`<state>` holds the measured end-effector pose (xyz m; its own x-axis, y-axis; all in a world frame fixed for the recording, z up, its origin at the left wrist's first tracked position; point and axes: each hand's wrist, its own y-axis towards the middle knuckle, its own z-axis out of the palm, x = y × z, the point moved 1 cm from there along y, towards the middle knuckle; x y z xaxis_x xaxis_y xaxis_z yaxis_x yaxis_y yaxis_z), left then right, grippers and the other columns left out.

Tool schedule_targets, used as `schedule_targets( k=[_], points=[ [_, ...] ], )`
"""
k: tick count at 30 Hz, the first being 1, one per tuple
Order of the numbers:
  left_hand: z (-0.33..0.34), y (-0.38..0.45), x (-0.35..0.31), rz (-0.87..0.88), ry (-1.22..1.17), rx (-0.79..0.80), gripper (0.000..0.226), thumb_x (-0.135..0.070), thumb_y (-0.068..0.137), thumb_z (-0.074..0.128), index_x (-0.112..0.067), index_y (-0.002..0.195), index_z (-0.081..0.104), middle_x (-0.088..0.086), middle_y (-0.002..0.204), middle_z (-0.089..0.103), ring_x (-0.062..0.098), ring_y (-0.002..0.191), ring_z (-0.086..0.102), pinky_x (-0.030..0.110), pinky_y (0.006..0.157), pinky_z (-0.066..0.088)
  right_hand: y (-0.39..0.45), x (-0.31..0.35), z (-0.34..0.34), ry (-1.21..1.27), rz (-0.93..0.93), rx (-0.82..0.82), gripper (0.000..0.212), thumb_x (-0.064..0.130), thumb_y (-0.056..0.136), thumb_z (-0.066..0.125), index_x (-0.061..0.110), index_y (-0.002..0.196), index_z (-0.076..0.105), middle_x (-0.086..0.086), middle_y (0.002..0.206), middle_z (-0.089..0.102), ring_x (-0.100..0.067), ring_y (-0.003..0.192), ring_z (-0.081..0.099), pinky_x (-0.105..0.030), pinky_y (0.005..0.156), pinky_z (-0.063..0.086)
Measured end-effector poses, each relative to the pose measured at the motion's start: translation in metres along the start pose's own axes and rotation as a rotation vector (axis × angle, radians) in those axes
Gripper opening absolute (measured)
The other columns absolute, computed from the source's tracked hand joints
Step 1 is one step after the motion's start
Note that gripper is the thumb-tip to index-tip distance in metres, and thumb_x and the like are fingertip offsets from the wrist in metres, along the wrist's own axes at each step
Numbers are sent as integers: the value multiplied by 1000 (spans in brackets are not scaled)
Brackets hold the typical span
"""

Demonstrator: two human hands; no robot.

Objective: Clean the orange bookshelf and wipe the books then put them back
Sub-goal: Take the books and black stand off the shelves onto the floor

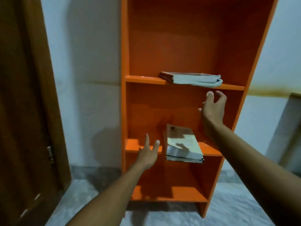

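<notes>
Reaching toward the bookshelf (187, 46), both hands hold nothing. No writing on the covers can be read. Left hand (149, 154), fingers straight, is at the middle shelf's front edge beside a book stack (182, 144). Right hand (213, 106), fingers spread and loosely curved, hovers below the upper shelf, where another book (166, 75) lies flat under a cloth (197, 80).

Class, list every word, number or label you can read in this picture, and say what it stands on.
No text can be read.
Book on the middle shelf: cover shows a dark mark and pale patches, too blurred to read.
Book on the upper shelf: lies flat, no lettering can be made out.
Orange bookshelf: no label visible.
</notes>
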<state>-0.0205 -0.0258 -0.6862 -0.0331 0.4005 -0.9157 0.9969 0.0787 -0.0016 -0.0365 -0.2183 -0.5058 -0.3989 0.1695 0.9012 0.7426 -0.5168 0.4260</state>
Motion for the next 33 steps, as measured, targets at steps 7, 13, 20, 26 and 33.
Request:
schedule_targets(
  k=[7,13,20,26,33],
  points=[
    [57,9,-31,-136,11,151,80,-81,88,21,-51,148,-23,10,157,36,27,86,70,36,64,59,75,34,3,136,433,173,67,64,91,51,23,141,36,-16,114,61,-25,82,70,-21,48,49],
    [73,18,-26,-244,-434,136,83,-50,97,55,-48,154,-4,7,147,46,31,104,65,41,82,57,90,51,7,197,481,124,48,22,88,67,17,132,47,-16,106,66,-22,74,72,-26,45,54],
    [50,-1,6,-258,-489,198,77,-41,95,62,-46,154,13,8,135,50,31,97,69,40,80,62,54,54,-18,292,483,235,20,14,86,68,11,98,52,-16,104,66,-27,86,73,-31,71,61],
    [-4,-18,30,-321,-523,330,60,-26,91,67,-26,145,40,15,130,51,36,114,57,53,90,57,45,71,-36,401,678,424,38,12,82,70,7,115,52,-19,119,55,-32,102,65,-41,82,61],
    [20,-40,53,-352,-388,390,59,-46,73,82,-14,120,64,8,105,77,27,102,72,46,94,56,38,82,-22,429,642,392,20,7,95,56,2,113,54,-20,117,60,-30,105,65,-42,93,56]
  ],
)
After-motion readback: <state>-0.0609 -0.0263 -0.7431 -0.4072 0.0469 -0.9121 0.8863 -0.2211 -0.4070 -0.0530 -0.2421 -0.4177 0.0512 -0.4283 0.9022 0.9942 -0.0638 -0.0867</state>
